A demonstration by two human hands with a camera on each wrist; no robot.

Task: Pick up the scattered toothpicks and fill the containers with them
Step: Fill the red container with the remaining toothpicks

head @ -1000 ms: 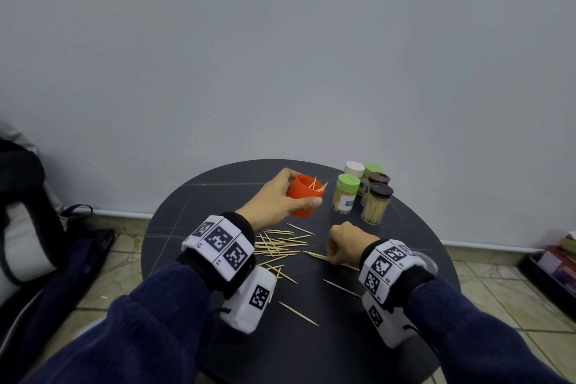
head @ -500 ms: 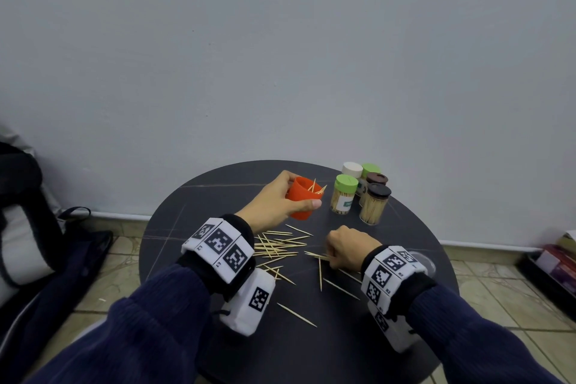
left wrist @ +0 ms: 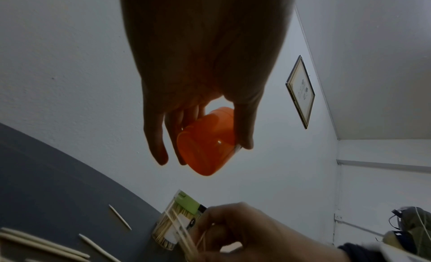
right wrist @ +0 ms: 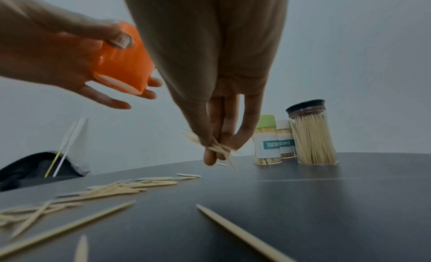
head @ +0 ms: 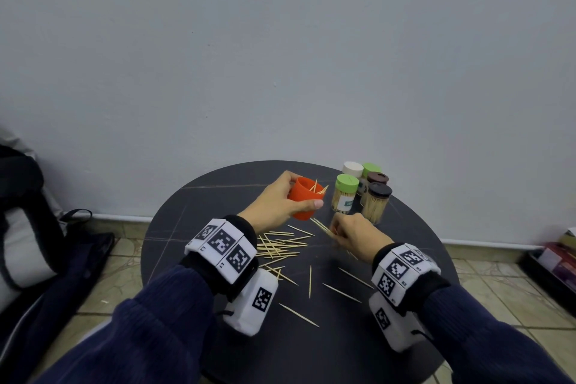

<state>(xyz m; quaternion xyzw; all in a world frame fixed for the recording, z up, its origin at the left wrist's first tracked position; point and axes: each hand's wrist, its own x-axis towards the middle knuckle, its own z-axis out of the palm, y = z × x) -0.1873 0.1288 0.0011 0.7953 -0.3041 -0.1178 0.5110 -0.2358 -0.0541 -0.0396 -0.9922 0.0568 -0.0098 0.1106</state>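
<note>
On the floor at far left, a dark bag (head: 28,227) with a pale panel leans by the grey wall. A round, dark grey table (head: 193,227) stands against that wall. The person's left hand (head: 274,199), in a navy ribbed sleeve with a white marker-patterned wrist band, is raised above the table and grips a small orange plastic cup (head: 304,201), thumb across its near side and fingers curled round the far side; the cup tilts a little to the right, and a few toothpick tips poke out of its mouth. Below that hand, a loose pile of pale wooden toothpicks (head: 277,249) lies on the table, with single ones scattered nearer the person. To the right, the right hand (head: 355,235) is lifted just off the table, its fingertips pinching a small bundle of toothpicks (head: 322,227) whose ends point up-left toward the orange cup; the bundle is blurred. Behind that hand, toward the wall, stands a tight group of five clear toothpick jars (head: 361,193), all upright and capped: two with green lids, one white, two dark brown. They are packed with toothpicks.
</note>
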